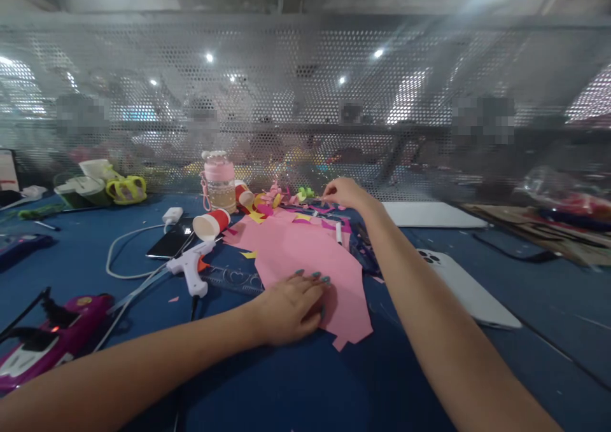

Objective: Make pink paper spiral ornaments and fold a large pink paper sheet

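Note:
My left hand [293,306] lies on a large sheet of pink paper [329,250], its fingers stretched out and nothing gripped in them. My right arm reaches far forward, and my right hand [347,194] is over the back of a heap of coloured paper scraps [279,198]. Its fingers are bent and pinched together; what they hold, if anything, is too small to make out. A small white tube-like piece [338,233] rests on the pink paper. A clear stencil ruler [231,278] sticks out from under the sheet's left side.
Left of the paper are a white glue gun [191,268], a red paper cup [212,223], a black phone [172,238] and a pink-lidded bottle [220,181]. A purple power strip [71,330] stands front left. On the right lie a white phone [470,289] and a closed white laptop-like slab [429,215].

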`<state>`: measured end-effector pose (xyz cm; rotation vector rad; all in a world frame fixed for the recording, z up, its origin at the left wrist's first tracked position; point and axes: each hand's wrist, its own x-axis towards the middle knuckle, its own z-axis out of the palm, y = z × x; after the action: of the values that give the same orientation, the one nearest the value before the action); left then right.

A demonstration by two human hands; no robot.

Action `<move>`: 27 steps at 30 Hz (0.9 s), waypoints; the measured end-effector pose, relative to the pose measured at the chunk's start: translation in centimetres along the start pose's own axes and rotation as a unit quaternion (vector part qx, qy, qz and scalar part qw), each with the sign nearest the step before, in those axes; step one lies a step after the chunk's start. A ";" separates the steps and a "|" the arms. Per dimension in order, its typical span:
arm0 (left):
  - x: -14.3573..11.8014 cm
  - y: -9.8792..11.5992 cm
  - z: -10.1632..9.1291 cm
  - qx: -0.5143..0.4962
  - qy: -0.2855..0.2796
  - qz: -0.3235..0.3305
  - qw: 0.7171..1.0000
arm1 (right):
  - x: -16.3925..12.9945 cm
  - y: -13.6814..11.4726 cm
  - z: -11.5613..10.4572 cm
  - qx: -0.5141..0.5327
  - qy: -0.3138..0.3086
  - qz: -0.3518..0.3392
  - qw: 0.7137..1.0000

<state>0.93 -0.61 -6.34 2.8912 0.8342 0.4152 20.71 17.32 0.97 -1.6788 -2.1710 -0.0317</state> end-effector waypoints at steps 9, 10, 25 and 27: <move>0.0 0.0 -0.2 -0.002 -0.005 -0.001 1.000 | -0.8 1.3 -1.7 0.013 0.065 0.026 0.997; 0.0 0.0 -0.2 -0.003 -0.004 0.000 1.000 | -0.8 1.3 -1.9 0.015 0.072 0.026 0.997; 0.2 0.2 -0.5 -0.018 0.000 0.004 1.000 | -1.0 -1.0 -3.4 -0.006 0.160 0.055 0.986; 0.2 0.2 -0.5 -0.014 -0.003 -0.001 1.000 | -1.3 -1.6 -3.9 0.008 0.146 0.044 0.988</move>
<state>1.03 -0.68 -5.84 2.8639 0.8233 0.4138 20.60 14.68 4.46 -1.6434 -1.8764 -0.2210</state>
